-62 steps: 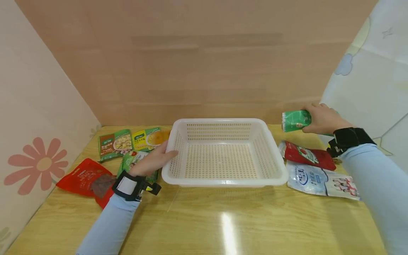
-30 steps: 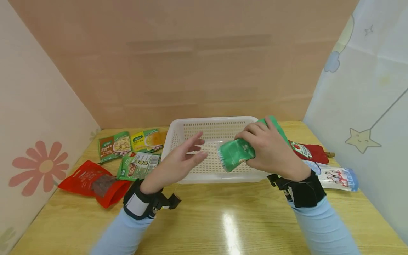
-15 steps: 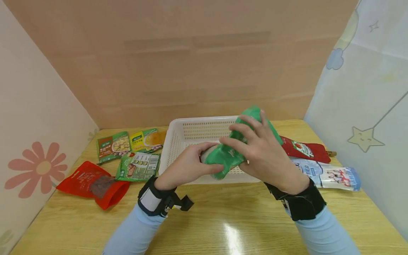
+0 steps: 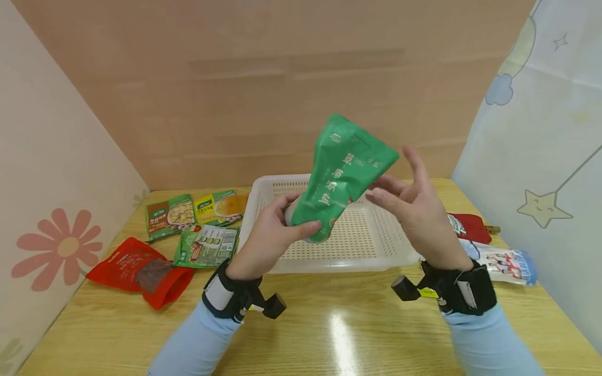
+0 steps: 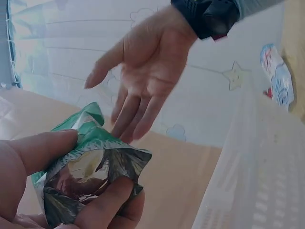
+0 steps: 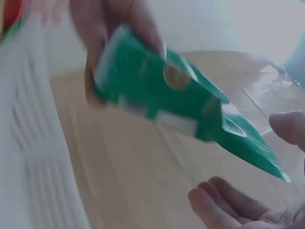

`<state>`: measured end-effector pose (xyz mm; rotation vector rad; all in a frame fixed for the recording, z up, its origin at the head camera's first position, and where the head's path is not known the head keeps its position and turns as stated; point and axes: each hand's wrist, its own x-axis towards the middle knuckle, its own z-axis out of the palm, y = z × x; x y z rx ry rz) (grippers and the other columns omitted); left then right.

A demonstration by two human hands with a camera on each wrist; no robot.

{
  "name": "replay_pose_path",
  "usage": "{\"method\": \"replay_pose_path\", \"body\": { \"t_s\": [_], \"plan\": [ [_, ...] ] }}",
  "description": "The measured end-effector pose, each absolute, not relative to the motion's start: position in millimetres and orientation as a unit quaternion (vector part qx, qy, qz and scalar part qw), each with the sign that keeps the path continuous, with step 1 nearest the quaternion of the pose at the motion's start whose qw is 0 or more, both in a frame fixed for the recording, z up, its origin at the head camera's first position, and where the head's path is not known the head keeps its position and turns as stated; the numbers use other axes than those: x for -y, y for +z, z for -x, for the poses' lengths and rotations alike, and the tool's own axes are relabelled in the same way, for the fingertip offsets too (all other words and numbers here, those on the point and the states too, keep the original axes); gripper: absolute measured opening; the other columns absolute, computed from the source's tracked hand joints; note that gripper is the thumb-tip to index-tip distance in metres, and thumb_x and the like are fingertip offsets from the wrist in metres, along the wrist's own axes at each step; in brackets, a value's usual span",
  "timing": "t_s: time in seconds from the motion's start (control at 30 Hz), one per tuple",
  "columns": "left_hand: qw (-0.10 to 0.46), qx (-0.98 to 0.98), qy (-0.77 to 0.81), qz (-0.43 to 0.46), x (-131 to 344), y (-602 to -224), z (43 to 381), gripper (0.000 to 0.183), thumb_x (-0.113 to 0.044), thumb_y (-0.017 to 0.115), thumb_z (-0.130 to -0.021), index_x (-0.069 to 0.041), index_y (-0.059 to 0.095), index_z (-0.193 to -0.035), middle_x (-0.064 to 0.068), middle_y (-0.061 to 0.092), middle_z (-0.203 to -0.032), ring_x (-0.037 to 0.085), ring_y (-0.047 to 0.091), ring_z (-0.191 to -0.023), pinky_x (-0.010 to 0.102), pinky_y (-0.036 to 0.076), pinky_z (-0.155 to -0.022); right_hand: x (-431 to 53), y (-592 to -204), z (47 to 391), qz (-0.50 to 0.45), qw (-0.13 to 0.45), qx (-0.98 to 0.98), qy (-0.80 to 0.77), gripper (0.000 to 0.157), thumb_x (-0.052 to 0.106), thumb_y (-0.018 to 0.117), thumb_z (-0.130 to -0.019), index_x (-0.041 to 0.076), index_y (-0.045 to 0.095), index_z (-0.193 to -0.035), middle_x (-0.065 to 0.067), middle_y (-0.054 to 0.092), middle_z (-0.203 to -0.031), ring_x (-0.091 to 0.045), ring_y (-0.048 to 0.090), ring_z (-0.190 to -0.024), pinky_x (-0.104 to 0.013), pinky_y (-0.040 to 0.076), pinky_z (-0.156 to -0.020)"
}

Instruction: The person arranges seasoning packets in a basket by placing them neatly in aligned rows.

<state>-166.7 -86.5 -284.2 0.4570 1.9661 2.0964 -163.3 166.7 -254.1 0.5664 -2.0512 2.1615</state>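
A green foil food pouch (image 4: 340, 164) with pale lettering is held up tilted above the white plastic basket (image 4: 400, 256). My left hand (image 4: 273, 237) grips its lower end, thumb in front and fingers behind. In the left wrist view the pouch's end (image 5: 81, 176) shows a silvery surface between thumb and fingers. My right hand (image 4: 416, 214) is just right of the pouch, fingers spread and relaxed, holding nothing. The right wrist view shows a gap between the pouch (image 6: 157, 90) and the right thumb and fingers (image 6: 224, 205).
On the left lie a brown-green packet (image 4: 169, 216), a yellow packet (image 4: 218, 206), a green packet (image 4: 207, 245) and a red bag (image 4: 138, 271). A red spouted pouch (image 4: 472, 228) and a white-blue pouch (image 4: 508, 265) lie on the right, beside the patterned wall (image 4: 541, 156).
My right hand brought the green pouch from the right to over the basket. My left hand left the basket rim and took the pouch's lower end; then the right hand let go.
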Motion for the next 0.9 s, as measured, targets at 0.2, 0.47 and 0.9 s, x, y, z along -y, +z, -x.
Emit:
{"method": "replay_pose_path", "body": {
  "t_s": [0.2,0.47,0.9],
  "plan": [
    [0.143,-0.662,0.715,-0.174,82,-289,163,0.069,-0.024,0.079,-0.078,-0.011,0.045,-0.137,0.014,0.060,-0.128,0.014,0.067,-0.105,0.036,0.055,-0.090,-151,-265,165,-0.193,-0.053,0.664,0.720,0.058,0.012,0.057,-0.095,0.009,0.033,-0.147,0.001,0.066,-0.124,-0.012,0.067,-0.112,-0.034,0.052,-0.095],
    [0.184,-0.680,0.678,-0.211,85,-292,162,0.069,-0.025,0.078,-0.079,-0.008,0.044,-0.136,0.018,0.065,-0.122,0.012,0.071,-0.099,0.036,0.055,-0.089,-149,-268,158,-0.149,-0.019,0.743,0.652,0.046,0.018,0.068,-0.088,0.011,0.049,-0.129,0.004,0.068,-0.116,-0.008,0.070,-0.101,-0.030,0.056,-0.086],
    [0.211,-0.696,0.640,-0.247,90,-293,174,0.053,-0.020,0.072,-0.085,-0.004,0.052,-0.132,0.020,0.066,-0.115,0.010,0.069,-0.092,0.035,0.056,-0.086,-160,-259,157,-0.129,-0.073,0.743,0.653,0.038,0.020,0.065,-0.091,0.012,0.052,-0.126,0.003,0.070,-0.111,-0.012,0.073,-0.092,-0.035,0.058,-0.081]
  ]
}}
